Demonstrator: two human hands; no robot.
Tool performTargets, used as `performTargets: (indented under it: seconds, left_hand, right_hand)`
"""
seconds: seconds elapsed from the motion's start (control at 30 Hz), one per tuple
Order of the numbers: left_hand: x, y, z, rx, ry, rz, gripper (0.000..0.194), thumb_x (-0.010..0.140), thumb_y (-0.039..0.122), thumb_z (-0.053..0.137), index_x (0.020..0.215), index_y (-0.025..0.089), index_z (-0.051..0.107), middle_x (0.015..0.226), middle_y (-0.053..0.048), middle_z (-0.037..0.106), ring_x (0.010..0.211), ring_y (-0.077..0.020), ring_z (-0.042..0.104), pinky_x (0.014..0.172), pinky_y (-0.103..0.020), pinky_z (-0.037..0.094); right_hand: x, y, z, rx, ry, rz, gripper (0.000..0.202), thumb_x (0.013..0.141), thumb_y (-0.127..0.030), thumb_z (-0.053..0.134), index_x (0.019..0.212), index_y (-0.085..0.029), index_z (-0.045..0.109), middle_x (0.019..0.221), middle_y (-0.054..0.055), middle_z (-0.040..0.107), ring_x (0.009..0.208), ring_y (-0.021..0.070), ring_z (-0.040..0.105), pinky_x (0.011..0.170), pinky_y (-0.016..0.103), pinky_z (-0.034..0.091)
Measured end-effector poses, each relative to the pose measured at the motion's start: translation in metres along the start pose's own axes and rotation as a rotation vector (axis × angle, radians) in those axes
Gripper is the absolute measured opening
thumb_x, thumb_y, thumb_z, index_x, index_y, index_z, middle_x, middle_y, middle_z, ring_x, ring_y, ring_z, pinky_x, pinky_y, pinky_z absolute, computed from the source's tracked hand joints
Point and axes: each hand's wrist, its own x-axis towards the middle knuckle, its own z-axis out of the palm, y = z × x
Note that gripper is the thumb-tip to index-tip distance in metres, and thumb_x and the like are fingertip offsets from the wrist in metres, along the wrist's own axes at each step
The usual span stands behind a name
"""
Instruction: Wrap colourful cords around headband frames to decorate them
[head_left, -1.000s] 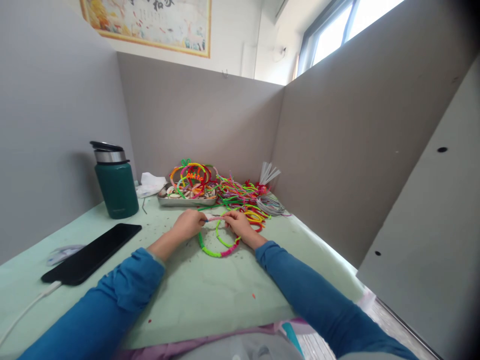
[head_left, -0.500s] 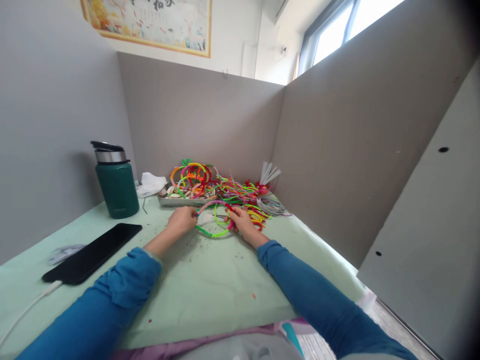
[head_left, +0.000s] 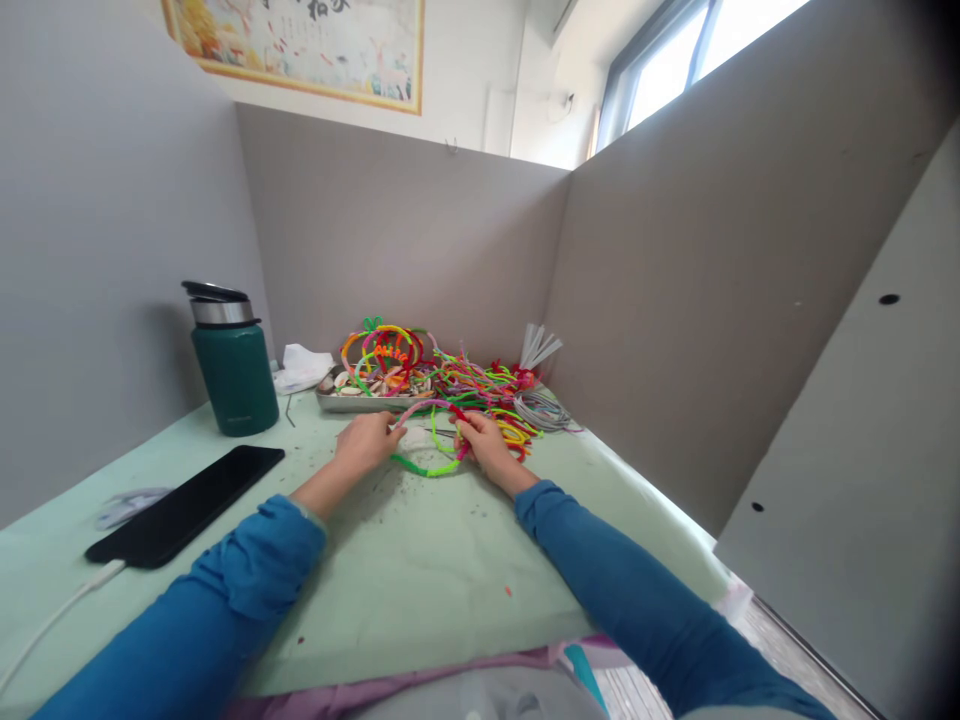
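Head camera view: grey, flat-faced partition panels (head_left: 405, 220) stand around the far side and both flanks of your work surface, a table under a pale green cloth (head_left: 420, 600). On it, at the far side, lies a tangled heap of multicoloured fuzzy stems (head_left: 480, 385), just beside a shallow rectangular silver metal tray (head_left: 375, 404) bearing small mixed pieces and upright fuzzy rings. A dark green cylindrical bottle with a steel collar and black lid (head_left: 236, 380) stands upright on your left; nearer you lies a flat black phone (head_left: 187, 505), white cable (head_left: 64, 615) attached.

The item under inspection, a round, multicoloured fuzzy ring (head_left: 442, 470), is between your hands, near side of the tray. Its surface reads pink along the far arc, red at the far right, magenta by the right fingers, yellow-green on the near arc and green at the near left. The outline is rounded.

Your left hand (head_left: 366, 442) pinches the ring's left side between thumb and fingers. Your right hand (head_left: 486, 440) has its fingers pressed together on the right side. Smallest is a thin yellow-green fuzzy loop (head_left: 434, 432), seen within the ring; whether the two are joined cannot be told.
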Motion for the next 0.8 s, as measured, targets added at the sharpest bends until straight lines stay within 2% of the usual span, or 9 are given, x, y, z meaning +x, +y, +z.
performTargets:
  seconds: [0.13, 0.3, 0.47, 0.63, 0.73, 0.8]
  left_hand:
    - [0.002, 0.002, 0.0, -0.122, -0.032, 0.118, 0.028, 0.08, 0.035, 0.043, 0.084, 0.018, 0.065, 0.081, -0.006, 0.069, 0.07, -0.0161, 0.06, 0.06, -0.022, 0.038]
    - [0.007, -0.002, 0.003, -0.367, -0.143, -0.057, 0.026, 0.08, 0.034, 0.043, 0.08, 0.015, 0.06, 0.068, -0.003, 0.067, 0.039, -0.0083, 0.049, 0.046, -0.021, 0.037]
    - [0.014, -0.01, 0.011, -0.639, -0.117, -0.233, 0.019, 0.078, 0.031, 0.048, 0.074, 0.014, 0.055, 0.058, -0.001, 0.061, 0.034, -0.007, 0.045, 0.044, -0.021, 0.041]
    - [0.014, -0.009, 0.015, -0.857, -0.144, -0.357, 0.013, 0.078, 0.026, 0.049, 0.071, 0.015, 0.049, 0.053, 0.001, 0.056, 0.035, -0.0077, 0.047, 0.048, -0.025, 0.048]
    - [0.007, -0.002, 0.012, -0.921, -0.231, -0.345, 0.011, 0.077, 0.024, 0.053, 0.073, 0.015, 0.047, 0.062, -0.001, 0.061, 0.038, -0.0071, 0.049, 0.05, -0.025, 0.049]
    - [0.0, 0.004, 0.009, -0.961, -0.318, -0.288, 0.015, 0.074, 0.026, 0.058, 0.075, 0.015, 0.047, 0.069, -0.002, 0.063, 0.042, -0.0078, 0.053, 0.052, -0.025, 0.049]
  right_hand:
    - [-0.002, -0.001, -0.001, -0.002, -0.063, 0.024, 0.03, 0.08, -0.038, 0.046, 0.094, -0.014, 0.057, 0.055, -0.003, 0.055, 0.037, 0.0055, 0.035, 0.035, 0.018, 0.024]
    - [-0.007, -0.005, 0.0, 0.027, -0.178, 0.012, 0.043, 0.083, -0.052, 0.04, 0.096, -0.015, 0.056, 0.058, -0.002, 0.058, 0.035, 0.0051, 0.036, 0.035, 0.018, 0.025]
    - [-0.014, -0.01, 0.002, 0.022, -0.304, -0.038, 0.042, 0.083, -0.053, 0.04, 0.087, -0.014, 0.057, 0.068, 0.001, 0.061, 0.04, 0.0044, 0.042, 0.038, 0.017, 0.03]
    - [-0.016, -0.01, 0.001, -0.098, -0.304, -0.041, 0.037, 0.082, -0.048, 0.047, 0.078, -0.014, 0.06, 0.049, -0.003, 0.052, 0.04, 0.0049, 0.041, 0.04, 0.016, 0.03]
    - [-0.013, -0.007, 0.001, -0.107, -0.216, -0.011, 0.034, 0.081, -0.045, 0.048, 0.076, -0.013, 0.059, 0.047, -0.003, 0.05, 0.038, 0.0054, 0.041, 0.038, 0.016, 0.029]
    - [-0.009, -0.005, 0.001, -0.084, -0.142, 0.014, 0.031, 0.081, -0.043, 0.049, 0.078, -0.013, 0.058, 0.052, -0.003, 0.054, 0.037, 0.005, 0.041, 0.036, 0.016, 0.028]
